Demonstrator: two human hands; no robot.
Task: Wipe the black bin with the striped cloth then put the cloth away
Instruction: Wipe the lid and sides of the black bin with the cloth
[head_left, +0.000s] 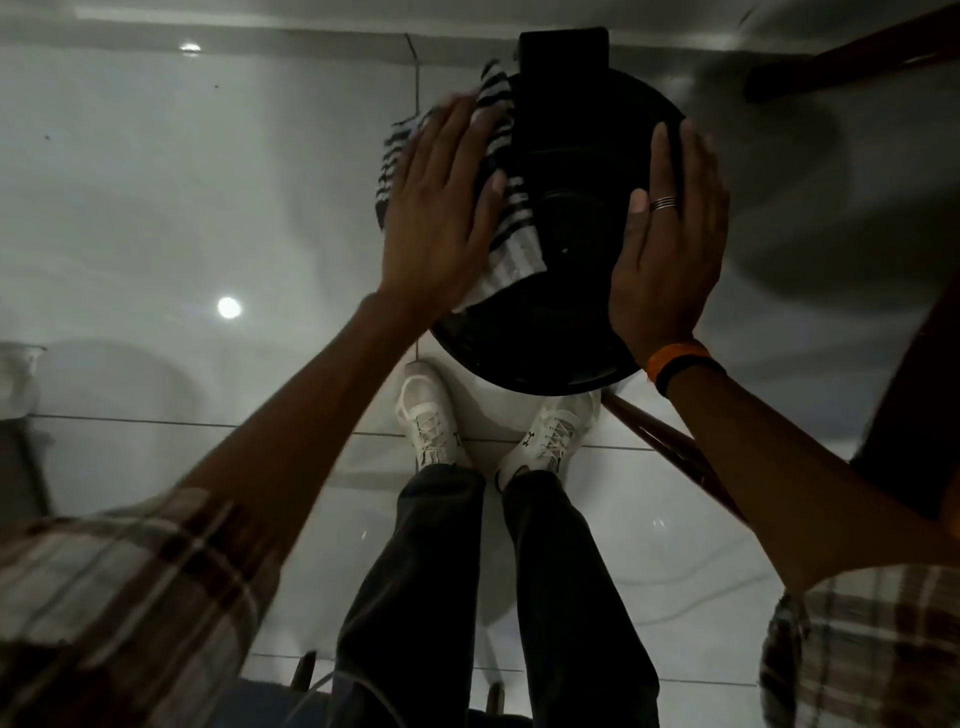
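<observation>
- While the black bin (561, 249) stands on glossy white floor tiles (156, 208) near the wall, the left hand (441, 208) presses flat, fingers spread, on the striped cloth (506, 208) over its lid's left edge.
- Right hand (670, 244), open-palmed, braces the lid's right edge.
- White shoes (431, 421) stand just below the bin.

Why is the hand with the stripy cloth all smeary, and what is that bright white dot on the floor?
In the head view, the left hand looks motion-blurred at its fingertips as it presses the striped cloth on the black bin; the right hand is sharper. The bright dot is glare, probably a lamp mirrored in the glossy floor tiles. The room is dim, and the wide lens bends straight lines.
</observation>
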